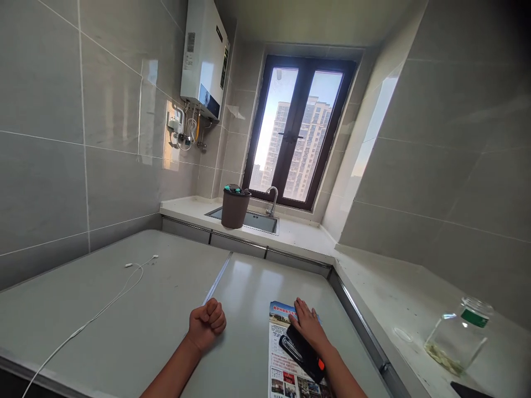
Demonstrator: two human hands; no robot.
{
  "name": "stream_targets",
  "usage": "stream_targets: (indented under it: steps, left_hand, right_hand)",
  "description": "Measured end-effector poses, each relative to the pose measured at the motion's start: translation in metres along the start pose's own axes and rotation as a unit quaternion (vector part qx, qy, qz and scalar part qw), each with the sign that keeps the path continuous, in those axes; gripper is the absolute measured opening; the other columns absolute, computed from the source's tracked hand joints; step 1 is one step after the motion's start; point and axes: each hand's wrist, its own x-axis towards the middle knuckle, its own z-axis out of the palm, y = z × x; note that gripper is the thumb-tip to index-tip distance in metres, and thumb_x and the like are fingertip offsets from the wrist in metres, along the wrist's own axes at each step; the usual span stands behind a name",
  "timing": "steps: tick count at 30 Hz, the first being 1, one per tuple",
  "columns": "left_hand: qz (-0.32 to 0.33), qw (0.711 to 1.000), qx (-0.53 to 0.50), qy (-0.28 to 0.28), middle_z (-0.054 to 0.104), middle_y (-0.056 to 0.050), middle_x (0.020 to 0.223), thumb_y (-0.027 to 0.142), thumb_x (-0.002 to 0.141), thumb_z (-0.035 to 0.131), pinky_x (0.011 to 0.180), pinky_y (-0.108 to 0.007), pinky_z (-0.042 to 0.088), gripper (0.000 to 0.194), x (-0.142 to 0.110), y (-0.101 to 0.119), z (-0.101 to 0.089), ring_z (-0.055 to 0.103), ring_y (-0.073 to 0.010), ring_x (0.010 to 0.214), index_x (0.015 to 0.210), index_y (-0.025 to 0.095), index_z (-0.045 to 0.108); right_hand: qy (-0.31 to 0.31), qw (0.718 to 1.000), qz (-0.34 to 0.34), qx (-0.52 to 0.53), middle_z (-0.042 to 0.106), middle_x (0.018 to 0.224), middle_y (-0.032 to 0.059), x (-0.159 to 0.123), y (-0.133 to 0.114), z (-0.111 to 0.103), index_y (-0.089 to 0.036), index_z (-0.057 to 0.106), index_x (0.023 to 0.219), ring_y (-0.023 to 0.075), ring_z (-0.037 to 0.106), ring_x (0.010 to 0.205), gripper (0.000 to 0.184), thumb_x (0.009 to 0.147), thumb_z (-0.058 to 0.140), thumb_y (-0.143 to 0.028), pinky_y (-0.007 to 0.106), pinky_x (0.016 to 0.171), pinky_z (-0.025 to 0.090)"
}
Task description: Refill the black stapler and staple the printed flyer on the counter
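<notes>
My left hand [207, 322] is closed in a fist on the light table, near the seam between its two halves, with nothing showing in it. To the right lies a printed leaflet [279, 345] with a blue heading and small photos. My right hand [309, 325] rests on its upper right part, fingers stretched out flat. A black stapler [302, 354] with an orange-red end lies slantwise on the leaflet, right beside and partly below the right palm and thumb. I cannot tell whether the palm touches it.
A white cable [108, 305] runs across the table's left half. Behind the table [174, 276], a brown bin [235, 208] stands at the front of the sink [265, 222]. A glass jar [458, 337] with pale contents sits on the right counter [373, 276], near a dark flat object [467, 389].
</notes>
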Motion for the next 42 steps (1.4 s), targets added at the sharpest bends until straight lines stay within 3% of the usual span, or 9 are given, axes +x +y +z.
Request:
stream_targets:
  steps: [3,7,12,19,24,27,31,34,42]
  left_hand:
    - [0.02,0.999,-0.026,-0.003,-0.007,0.01,0.052,0.017,0.041,0.052,0.04,-0.025,0.0,0.048,0.001,0.001,-0.001,-0.008,-0.005,0.044,0.057,0.023,0.008]
    - [0.008,0.997,-0.04,-0.065,-0.004,0.01,0.05,0.011,0.045,0.054,0.041,-0.025,0.001,0.047,-0.001,0.001,0.004,-0.006,-0.0059,0.043,0.057,0.022,0.011]
    - [0.018,0.993,-0.072,-0.093,0.004,0.009,0.05,0.008,0.049,0.056,0.04,-0.026,0.003,0.044,-0.007,0.004,0.012,-0.003,-0.007,0.042,0.057,0.021,0.015]
    - [0.036,0.992,-0.091,-0.081,0.006,0.009,0.05,0.008,0.05,0.057,0.04,-0.025,0.004,0.045,-0.007,0.005,0.015,-0.003,-0.006,0.041,0.056,0.022,0.014]
    - [0.033,0.99,-0.102,-0.09,0.002,0.01,0.05,0.009,0.049,0.055,0.039,-0.025,0.002,0.045,-0.005,0.005,0.013,-0.005,-0.0054,0.041,0.056,0.022,0.013]
    - [0.033,0.99,-0.106,-0.089,0.001,0.01,0.049,0.009,0.049,0.055,0.04,-0.025,0.002,0.046,-0.005,0.004,0.012,-0.006,-0.0052,0.042,0.056,0.022,0.012]
    - [0.028,0.99,-0.108,-0.083,0.002,0.01,0.05,0.009,0.048,0.055,0.04,-0.024,0.002,0.046,-0.004,0.004,0.011,-0.005,-0.0053,0.042,0.057,0.022,0.011]
    - [0.02,0.99,-0.103,-0.091,0.0,0.01,0.051,0.009,0.048,0.055,0.041,-0.024,0.002,0.048,-0.004,0.004,0.009,-0.006,-0.0053,0.043,0.058,0.023,0.01]
    - [0.024,0.989,-0.098,-0.106,0.003,0.01,0.05,0.008,0.051,0.055,0.041,-0.025,0.005,0.045,-0.005,0.006,0.01,-0.004,-0.006,0.043,0.058,0.023,0.013]
  right_hand:
    - [-0.006,1.0,-0.016,-0.012,0.026,0.166,0.0167,0.012,-0.037,0.008,-0.01,0.037,0.156,0.0323,0.024,0.155,0.061,0.102,0.035,-0.038,0.059,0.125,0.015]
    - [-0.005,0.999,-0.053,-0.001,0.025,0.166,0.0175,0.03,-0.101,0.022,-0.009,0.035,0.157,0.0295,0.023,0.155,0.064,0.094,0.041,-0.017,0.053,0.126,0.016]
    - [-0.006,0.99,-0.138,0.036,0.024,0.167,0.0172,0.045,-0.177,0.035,-0.006,0.029,0.158,0.0276,0.022,0.156,0.07,0.091,0.043,-0.016,0.05,0.126,0.017]
    - [0.043,0.979,-0.187,0.07,0.034,0.165,0.0117,0.043,-0.226,0.027,-0.013,0.035,0.156,0.0244,0.029,0.152,0.07,0.087,0.045,-0.01,0.041,0.124,0.024]
    - [0.129,0.986,-0.082,0.059,0.066,0.124,0.0118,0.024,-0.194,0.013,-0.017,0.062,0.116,0.026,0.059,0.118,0.029,0.097,0.039,-0.015,0.035,0.099,0.042]
    - [0.137,0.99,-0.009,0.033,0.069,0.094,0.0079,0.007,-0.139,0.004,-0.019,0.063,0.087,0.0226,0.066,0.092,0.025,0.099,0.041,-0.02,0.029,0.078,0.044]
    - [0.133,0.987,0.087,-0.009,0.07,0.086,0.009,-0.016,-0.052,-0.009,-0.019,0.064,0.079,0.021,0.067,0.079,0.024,0.095,0.046,-0.019,0.028,0.063,0.037]
    - [0.131,0.982,0.132,-0.035,0.07,0.082,0.0089,-0.031,-0.007,-0.014,-0.019,0.063,0.076,0.0204,0.067,0.073,0.026,0.095,0.045,-0.021,0.028,0.06,0.035]
    - [0.157,0.979,0.11,-0.067,0.068,0.092,0.0074,-0.037,0.01,0.002,-0.02,0.063,0.084,0.0209,0.065,0.091,0.024,0.097,0.043,-0.02,0.029,0.074,0.039]
